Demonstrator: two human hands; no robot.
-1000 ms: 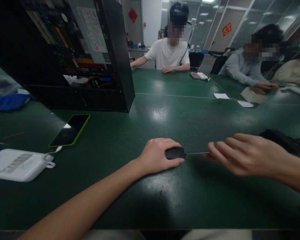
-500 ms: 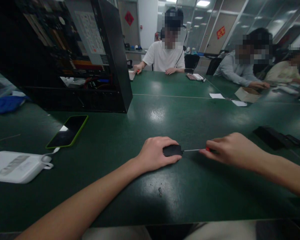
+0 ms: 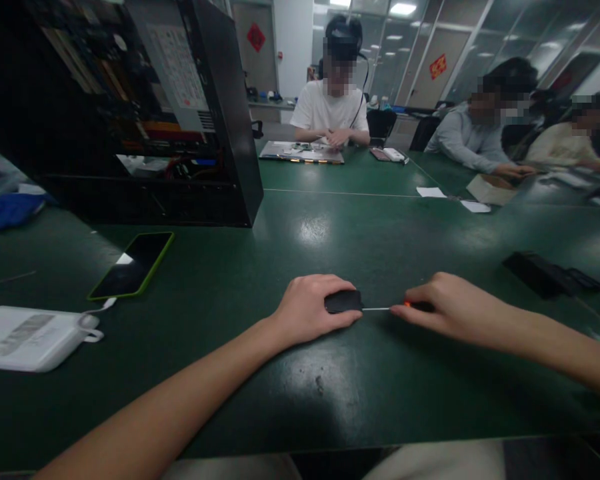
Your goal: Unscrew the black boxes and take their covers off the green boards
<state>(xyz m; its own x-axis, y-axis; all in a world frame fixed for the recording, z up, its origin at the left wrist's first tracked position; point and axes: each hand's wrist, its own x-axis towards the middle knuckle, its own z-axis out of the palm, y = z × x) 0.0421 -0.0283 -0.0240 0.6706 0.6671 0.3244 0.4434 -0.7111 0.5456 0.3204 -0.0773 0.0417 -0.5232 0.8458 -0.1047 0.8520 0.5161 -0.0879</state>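
My left hand [image 3: 313, 307] rests on the table with its thumb and fingers closed around the sides of a black mouse-shaped object [image 3: 342, 302]. Its exact kind is unclear. To the right, my right hand [image 3: 430, 305] grips the handle of a screwdriver [image 3: 377, 309]; a bit of red and black handle shows between the fingers. The screwdriver's thin metal shaft points left, lying nearly level, and its tip meets the right end of the black object. I cannot tell whether the tip is inserted or only touching.
An open computer case [image 3: 195, 200] stands at the back left. Before it lie a green-edged phone [image 3: 133, 265] and a white power bank [image 3: 35, 339] joined by a cable. Black items [image 3: 550, 275] lie at right. A person [image 3: 330, 107] sits opposite with a flat panel [image 3: 303, 153].
My right hand has moved slightly left and down, and less of the screwdriver's shaft shows. My left hand stays put. The person opposite has brought both hands together over the flat panel, now laid down.
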